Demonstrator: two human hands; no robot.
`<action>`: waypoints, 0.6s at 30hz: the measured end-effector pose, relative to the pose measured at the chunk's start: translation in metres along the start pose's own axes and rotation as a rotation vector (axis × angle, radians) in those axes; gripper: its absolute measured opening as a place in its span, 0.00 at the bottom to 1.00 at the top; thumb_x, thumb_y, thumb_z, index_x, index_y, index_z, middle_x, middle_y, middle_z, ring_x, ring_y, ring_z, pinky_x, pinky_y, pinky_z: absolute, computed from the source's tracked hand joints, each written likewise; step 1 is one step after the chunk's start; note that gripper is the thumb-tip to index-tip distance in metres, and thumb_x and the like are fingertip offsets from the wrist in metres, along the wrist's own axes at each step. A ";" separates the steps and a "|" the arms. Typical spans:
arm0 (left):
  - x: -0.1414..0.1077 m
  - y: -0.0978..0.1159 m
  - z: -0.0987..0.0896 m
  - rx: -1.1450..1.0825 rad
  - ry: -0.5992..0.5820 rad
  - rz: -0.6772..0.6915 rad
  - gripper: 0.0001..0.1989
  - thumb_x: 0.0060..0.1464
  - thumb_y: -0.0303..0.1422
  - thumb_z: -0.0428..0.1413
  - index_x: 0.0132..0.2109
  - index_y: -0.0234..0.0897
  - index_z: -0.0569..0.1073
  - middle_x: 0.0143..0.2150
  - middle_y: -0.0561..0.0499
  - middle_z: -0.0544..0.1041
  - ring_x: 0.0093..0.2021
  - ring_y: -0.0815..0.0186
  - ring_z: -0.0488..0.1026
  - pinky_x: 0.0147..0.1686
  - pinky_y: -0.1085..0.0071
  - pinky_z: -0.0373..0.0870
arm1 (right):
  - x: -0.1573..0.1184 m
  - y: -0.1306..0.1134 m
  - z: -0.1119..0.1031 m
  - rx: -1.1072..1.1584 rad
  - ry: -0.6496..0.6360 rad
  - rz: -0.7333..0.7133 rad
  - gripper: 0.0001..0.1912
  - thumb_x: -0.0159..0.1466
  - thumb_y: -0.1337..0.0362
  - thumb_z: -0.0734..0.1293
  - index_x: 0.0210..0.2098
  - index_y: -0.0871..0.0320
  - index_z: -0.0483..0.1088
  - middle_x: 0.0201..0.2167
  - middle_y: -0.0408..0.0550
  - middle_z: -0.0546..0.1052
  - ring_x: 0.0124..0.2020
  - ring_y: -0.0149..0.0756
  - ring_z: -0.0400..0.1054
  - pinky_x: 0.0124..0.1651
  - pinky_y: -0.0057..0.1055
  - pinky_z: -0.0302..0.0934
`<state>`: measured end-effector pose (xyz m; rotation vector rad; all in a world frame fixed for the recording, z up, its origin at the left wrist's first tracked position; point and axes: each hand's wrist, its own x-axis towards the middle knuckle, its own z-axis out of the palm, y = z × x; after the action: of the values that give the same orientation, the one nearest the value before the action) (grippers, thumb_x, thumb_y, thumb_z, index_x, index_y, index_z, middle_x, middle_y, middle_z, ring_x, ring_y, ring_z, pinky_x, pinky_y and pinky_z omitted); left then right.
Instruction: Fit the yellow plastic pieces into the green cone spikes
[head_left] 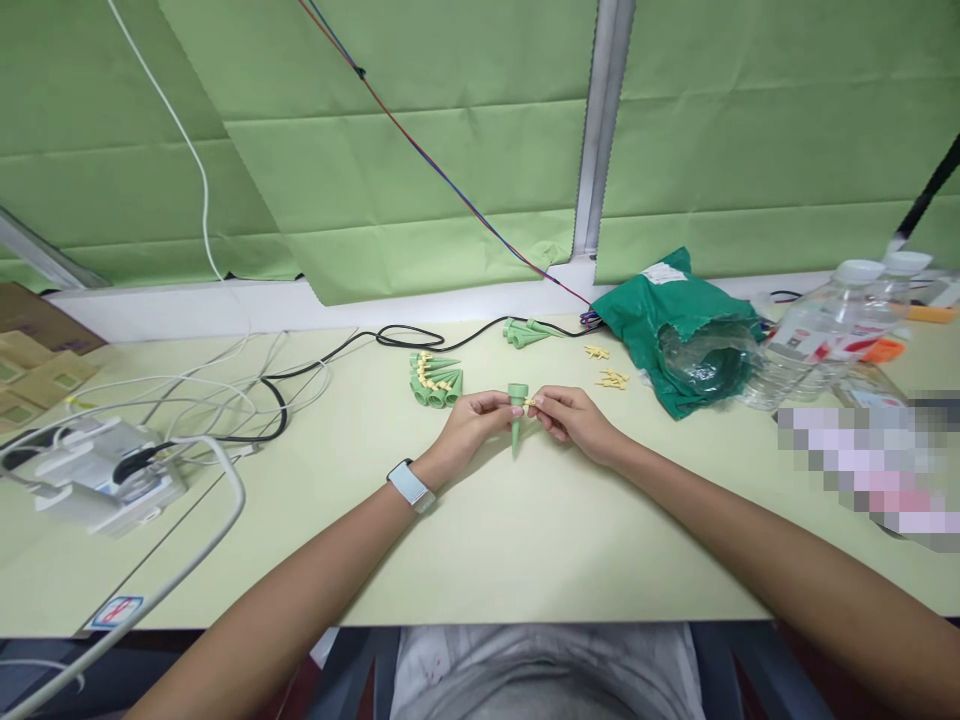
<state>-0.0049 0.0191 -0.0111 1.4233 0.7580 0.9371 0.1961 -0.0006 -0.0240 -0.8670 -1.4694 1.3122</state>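
My left hand (480, 422) grips a green plastic watering spike (516, 395), its pointed tip downward and its wide round end up. From the right, my right hand (574, 420) pinches a small yellow valve piece (530, 402) against the spike's side. Left of my hands lies a cluster of green spikes with yellow pieces on them (435, 380). Several plain green spikes (529, 332) are piled further back. Two little heaps of loose yellow pieces (613, 379) rest on the table to the right.
A torn green plastic bag (679, 330) stands at the back right, beside clear bottles (817, 330). White power adapters (112, 475) and tangled cables cover the left of the table (360, 560). Cardboard boxes (37, 375) sit at the far left.
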 end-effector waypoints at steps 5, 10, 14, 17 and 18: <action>0.001 -0.002 0.003 -0.113 0.003 -0.039 0.10 0.50 0.36 0.68 0.35 0.34 0.80 0.34 0.49 0.75 0.37 0.66 0.69 0.39 0.69 0.66 | 0.002 -0.002 -0.002 -0.010 -0.010 -0.024 0.17 0.63 0.50 0.70 0.34 0.59 0.72 0.22 0.38 0.66 0.18 0.24 0.54 0.21 0.26 0.45; 0.003 0.002 -0.004 -0.113 0.085 0.006 0.11 0.46 0.36 0.70 0.34 0.35 0.79 0.34 0.51 0.74 0.36 0.67 0.70 0.39 0.69 0.67 | 0.007 0.004 -0.014 0.076 0.031 0.076 0.19 0.63 0.49 0.68 0.28 0.59 0.70 0.18 0.37 0.64 0.15 0.24 0.50 0.19 0.26 0.39; 0.006 0.006 -0.017 -0.119 0.102 -0.014 0.13 0.47 0.38 0.69 0.35 0.35 0.80 0.39 0.48 0.76 0.37 0.67 0.70 0.39 0.69 0.68 | 0.008 0.005 -0.029 -0.113 0.141 0.008 0.16 0.62 0.50 0.69 0.34 0.57 0.72 0.23 0.39 0.69 0.18 0.26 0.54 0.22 0.26 0.45; 0.005 0.003 -0.016 -0.111 0.075 -0.048 0.13 0.47 0.39 0.69 0.36 0.35 0.81 0.39 0.47 0.77 0.38 0.66 0.70 0.40 0.68 0.68 | 0.012 0.005 -0.047 -0.512 0.275 -0.163 0.14 0.64 0.53 0.67 0.34 0.57 0.75 0.28 0.45 0.74 0.27 0.33 0.63 0.30 0.29 0.56; 0.004 0.001 -0.013 -0.093 0.055 -0.074 0.13 0.47 0.39 0.69 0.36 0.35 0.81 0.39 0.47 0.77 0.38 0.65 0.71 0.40 0.67 0.68 | 0.014 0.005 -0.055 -0.654 0.311 -0.213 0.13 0.65 0.54 0.66 0.34 0.57 0.77 0.31 0.47 0.76 0.30 0.35 0.66 0.34 0.31 0.58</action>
<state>-0.0148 0.0292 -0.0096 1.2842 0.7928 0.9456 0.2435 0.0299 -0.0273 -1.2228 -1.6985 0.4978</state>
